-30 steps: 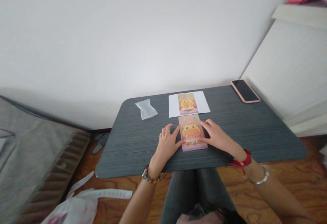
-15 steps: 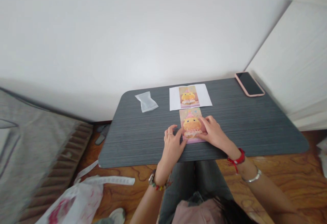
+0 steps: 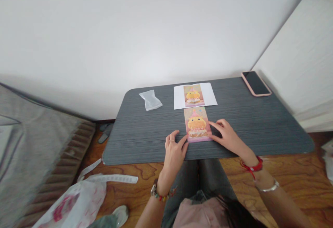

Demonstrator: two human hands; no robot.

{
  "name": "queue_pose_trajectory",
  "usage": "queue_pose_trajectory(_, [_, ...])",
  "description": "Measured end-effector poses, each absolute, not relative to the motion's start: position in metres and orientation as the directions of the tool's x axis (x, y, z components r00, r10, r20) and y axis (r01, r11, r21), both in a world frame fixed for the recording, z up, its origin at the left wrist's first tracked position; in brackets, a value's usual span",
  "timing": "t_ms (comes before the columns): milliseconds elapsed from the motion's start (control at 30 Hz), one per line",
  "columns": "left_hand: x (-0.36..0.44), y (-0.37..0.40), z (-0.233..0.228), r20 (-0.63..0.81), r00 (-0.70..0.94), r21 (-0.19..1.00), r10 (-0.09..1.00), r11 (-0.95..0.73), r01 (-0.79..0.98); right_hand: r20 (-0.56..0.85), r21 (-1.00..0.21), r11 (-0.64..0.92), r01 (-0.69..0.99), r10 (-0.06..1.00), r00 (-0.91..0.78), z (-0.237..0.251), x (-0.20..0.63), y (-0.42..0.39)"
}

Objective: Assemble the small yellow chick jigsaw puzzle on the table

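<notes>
Picture card (image 3: 197, 124) lies on dark grey table (image 3: 145, 134) against white wall (image 3: 130, 30).

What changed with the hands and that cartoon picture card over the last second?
Both hands slid outward off the card: the left hand now touches its near-left corner, the right hand its right edge. The card, printed sheet, plastic bag and phone kept their places.

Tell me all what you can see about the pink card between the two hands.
The pink card is a flat upright rectangle printed with a yellow chick-like figure wearing a pink party hat. It lies on the dark grey table, just below a white sheet. The left hand touches its lower left corner; the right hand touches its right edge.
</notes>
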State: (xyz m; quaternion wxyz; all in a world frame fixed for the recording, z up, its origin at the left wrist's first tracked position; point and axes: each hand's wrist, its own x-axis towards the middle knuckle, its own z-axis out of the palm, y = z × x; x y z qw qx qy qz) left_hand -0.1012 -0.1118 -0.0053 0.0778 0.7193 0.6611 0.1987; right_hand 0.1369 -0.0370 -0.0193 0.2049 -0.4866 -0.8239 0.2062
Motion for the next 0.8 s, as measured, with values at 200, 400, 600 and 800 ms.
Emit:
queue_pose_trajectory(200, [-0.102, -0.1026, -0.0062, 0.158, 0.023, 0.356, 0.987, -0.078, 0.931, 0.147, -0.49, 0.498, 0.715, 0.856, -0.495, -0.0222, 0.1418, -0.0382])
queue_pose_trajectory(400, [-0.0986, -0.1017, -0.01, 0.172, 0.022, 0.341, 0.985, -0.081, 0.936, 0.167, -0.463, 0.522, 0.716, 0.845, -0.507, -0.0207, 0.1411, -0.0398])
queue_pose_trajectory(600, [-0.0994, -0.1021, -0.0108, 0.196, 0.033, 0.341, 0.98, -0.1, 0.935, 0.169, -0.461, 0.511, 0.725, 0.853, -0.494, -0.0217, 0.1406, -0.0408])
queue_pose_trajectory(800, [-0.0979, -0.1019, -0.0091, 0.19, 0.014, 0.343, 0.982, -0.08, 0.936, 0.184, -0.455, 0.52, 0.723, 0.849, -0.495, -0.0255, 0.1414, -0.04])
